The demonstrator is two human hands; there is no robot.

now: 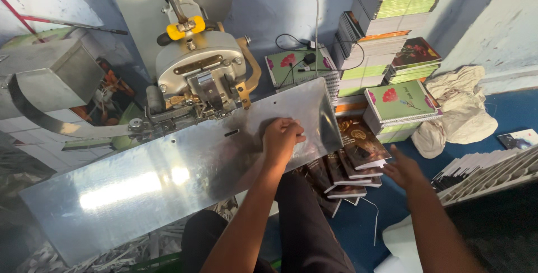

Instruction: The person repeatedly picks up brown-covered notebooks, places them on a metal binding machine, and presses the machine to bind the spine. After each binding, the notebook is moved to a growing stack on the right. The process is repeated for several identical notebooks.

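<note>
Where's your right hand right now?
In the head view, the right hand is low on the right, open over the fanned dark-covered notebooks, beside the metal table's right end.

No packages, signs or screens. Only label-like item: small brass-coloured nameplate [196, 64], narrow slanted strip on front of grey machine head [199, 54], far left-centre; markings unreadable.

The left hand [282, 137] is curled knuckles-up with its arm extended forward, while the right hand [404, 169] reaches out, fingers spread.
</note>
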